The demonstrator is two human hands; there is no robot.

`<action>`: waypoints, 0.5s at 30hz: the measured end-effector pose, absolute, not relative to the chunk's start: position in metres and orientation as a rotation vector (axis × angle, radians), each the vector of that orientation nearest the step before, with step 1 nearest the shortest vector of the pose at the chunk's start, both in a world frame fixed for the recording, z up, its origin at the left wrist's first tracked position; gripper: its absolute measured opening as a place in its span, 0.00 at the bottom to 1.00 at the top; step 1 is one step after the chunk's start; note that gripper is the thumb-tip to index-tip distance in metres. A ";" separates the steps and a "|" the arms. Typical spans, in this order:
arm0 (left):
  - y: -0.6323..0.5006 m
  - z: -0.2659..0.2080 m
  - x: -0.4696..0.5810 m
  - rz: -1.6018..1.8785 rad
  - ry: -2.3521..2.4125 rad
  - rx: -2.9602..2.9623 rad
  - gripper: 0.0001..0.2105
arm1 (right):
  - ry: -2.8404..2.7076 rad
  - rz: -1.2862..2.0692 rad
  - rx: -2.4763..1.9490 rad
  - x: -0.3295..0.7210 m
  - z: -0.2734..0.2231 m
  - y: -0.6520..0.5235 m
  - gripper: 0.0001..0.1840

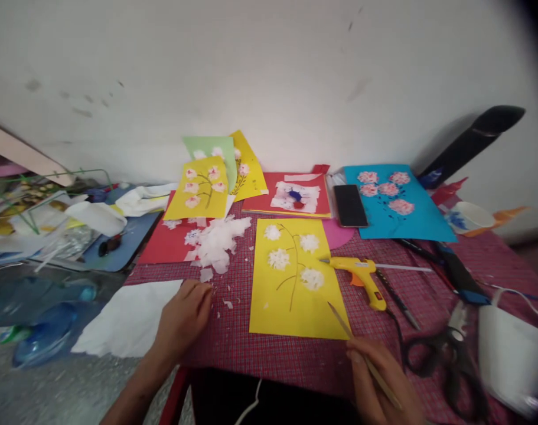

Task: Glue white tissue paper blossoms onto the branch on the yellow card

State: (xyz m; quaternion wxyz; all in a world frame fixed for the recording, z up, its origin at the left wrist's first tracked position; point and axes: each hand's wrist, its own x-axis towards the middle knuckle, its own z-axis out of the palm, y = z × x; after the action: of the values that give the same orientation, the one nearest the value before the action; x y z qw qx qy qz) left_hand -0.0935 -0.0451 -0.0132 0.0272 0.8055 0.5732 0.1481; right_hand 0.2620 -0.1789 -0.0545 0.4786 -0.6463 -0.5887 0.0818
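Note:
My right hand (377,378) grips a thin paintbrush (339,321), its tip over the lower right part of a yellow sheet (269,319). The sheet carries a drawn dark branch and several white paper blossoms (312,279). My left hand (186,313) rests on the checked cloth left of the sheet, fingers curled in, with nothing showing in them. Beside it is a white paper sheet (122,321). Torn white tissue pieces (219,242) lie beyond that hand. A yellow glue gun (361,274) has its nozzle over the sheet's right edge.
Finished flower cards lean at the back, one yellow (175,203). A blue flower card (421,212), a phone (351,205), a paint palette paper (280,198), black scissors (455,360), a cup (470,215) and a white device (512,351) surround the work. Bottles (47,336) stand left.

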 end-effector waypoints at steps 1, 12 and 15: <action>-0.039 -0.011 -0.099 0.411 1.796 2.497 0.08 | -1.447 0.199 -1.585 0.262 -0.056 -0.179 0.09; -0.001 -0.006 -0.114 0.286 2.056 2.341 0.12 | -1.447 0.154 -1.638 0.262 -0.056 -0.179 0.10; 0.001 -0.006 -0.109 0.187 2.044 2.350 0.11 | -1.442 0.171 -1.650 0.264 -0.059 -0.181 0.10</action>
State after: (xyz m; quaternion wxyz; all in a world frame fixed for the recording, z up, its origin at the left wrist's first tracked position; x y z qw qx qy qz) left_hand -0.1092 0.0008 -0.0059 0.0108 0.7531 0.6551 0.0599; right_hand 0.2638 -0.1813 -0.0592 0.4545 -0.6687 -0.5844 0.0695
